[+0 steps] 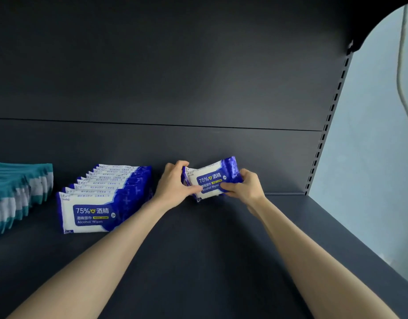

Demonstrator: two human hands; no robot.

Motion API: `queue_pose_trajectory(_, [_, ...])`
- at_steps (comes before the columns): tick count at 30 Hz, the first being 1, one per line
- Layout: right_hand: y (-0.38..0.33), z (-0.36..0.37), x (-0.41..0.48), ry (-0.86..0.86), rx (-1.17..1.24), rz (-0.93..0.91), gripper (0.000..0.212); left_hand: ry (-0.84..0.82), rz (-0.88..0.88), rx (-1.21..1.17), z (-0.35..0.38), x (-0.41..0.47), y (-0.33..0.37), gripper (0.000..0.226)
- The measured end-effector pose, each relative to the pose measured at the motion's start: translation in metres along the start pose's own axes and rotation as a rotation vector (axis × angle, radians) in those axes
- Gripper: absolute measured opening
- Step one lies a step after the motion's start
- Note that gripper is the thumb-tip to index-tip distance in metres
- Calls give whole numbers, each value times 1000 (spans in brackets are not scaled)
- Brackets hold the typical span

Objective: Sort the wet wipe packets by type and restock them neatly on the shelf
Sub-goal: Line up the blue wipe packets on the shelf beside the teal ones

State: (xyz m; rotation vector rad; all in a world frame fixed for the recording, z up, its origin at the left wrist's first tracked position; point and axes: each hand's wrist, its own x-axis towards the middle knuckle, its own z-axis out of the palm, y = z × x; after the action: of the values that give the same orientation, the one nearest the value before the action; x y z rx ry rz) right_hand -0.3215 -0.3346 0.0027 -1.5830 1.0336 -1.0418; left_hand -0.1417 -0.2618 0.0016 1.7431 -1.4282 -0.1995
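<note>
Both my left hand [175, 184] and right hand [245, 188] curl fingers [183, 164] round the ends of a tilted blue stack [210, 178] near the back of the shelf [198, 249], probably to square it beside the blue row [102, 203], apart from the teal row [19, 192].

teal packet row [19, 189] cut by left edge, held blue packets [210, 180] uncountable behind the front one

Pale wall [371, 134] at right — thin cable [398, 79] hanging against it.
</note>
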Motion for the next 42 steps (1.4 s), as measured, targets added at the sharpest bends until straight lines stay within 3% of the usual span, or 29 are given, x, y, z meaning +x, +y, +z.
queue_pose_trajectory(3, [6,14,1,2,-373,-68,35,17,27,64,3,1,1,54])
queue_pose_trajectory(6, [5,19,-1,49,-522,-67,52,9,20,26,5,4,0,43])
queue_pose_trajectory(11, [2,17,-3,73,-262,-4,60,-31,31,-59,1,6,-2,40])
queue_pose_trajectory(16, [-5,13,1,110,-78,-147,52,-26,24,-236,-9,7,2,47])
queue_pose_trajectory(22, [6,18,-4,-1,-310,-217,68,-48,76,56,-3,1,-5,61])
queue_pose_trajectory(26, [5,19,-4,0,-380,-277,58,-87,125,160,-8,-2,-5,75])
queue_pose_trajectory(32, [4,25,-3,-53,-521,-325,71,-7,149,296,-10,-5,-7,62])
queue_pose_trajectory(42, [4,37,2,18,-742,-318,63,80,173,602,-4,-8,-10,63])
